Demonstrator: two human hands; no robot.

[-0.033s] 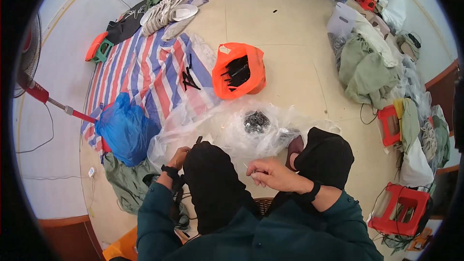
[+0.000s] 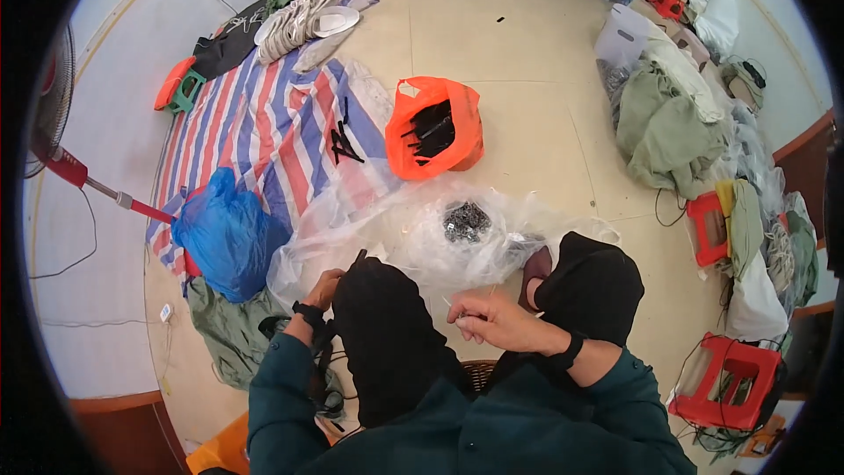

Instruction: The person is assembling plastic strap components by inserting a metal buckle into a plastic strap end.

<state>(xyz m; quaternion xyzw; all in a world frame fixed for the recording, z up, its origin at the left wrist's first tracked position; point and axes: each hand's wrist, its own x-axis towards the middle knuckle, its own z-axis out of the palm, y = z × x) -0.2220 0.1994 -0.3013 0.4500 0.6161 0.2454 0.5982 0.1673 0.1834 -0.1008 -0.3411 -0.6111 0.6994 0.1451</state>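
Pinching thin black strip (image 2: 359, 257), left hand (image 2: 323, 288) fingers pressed round it. Right hand (image 2: 492, 321) fingers curled, maybe pinching tiny piece, cannot tell. Strip looks light, bendy; best held near end. Clear plastic bag (image 2: 413, 229) ahead on floor (image 2: 527, 123).

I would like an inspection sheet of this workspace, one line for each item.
Surface: pale tiled floor, partly covered by a striped tarp.
Job's things: clear plastic sheet with a pile of small dark parts; a thin dark strip at the left hand.
Clutter: orange bag of black strips, blue bag, heaps of green cloth, red stools.
Grippers: left hand fingers closed on the strip, by the knee; right hand pinched, what it holds is too small to tell.
Cables: a cord on the floor near the fan.
Surroundings: standing fan at left; other people sit at the far edge.
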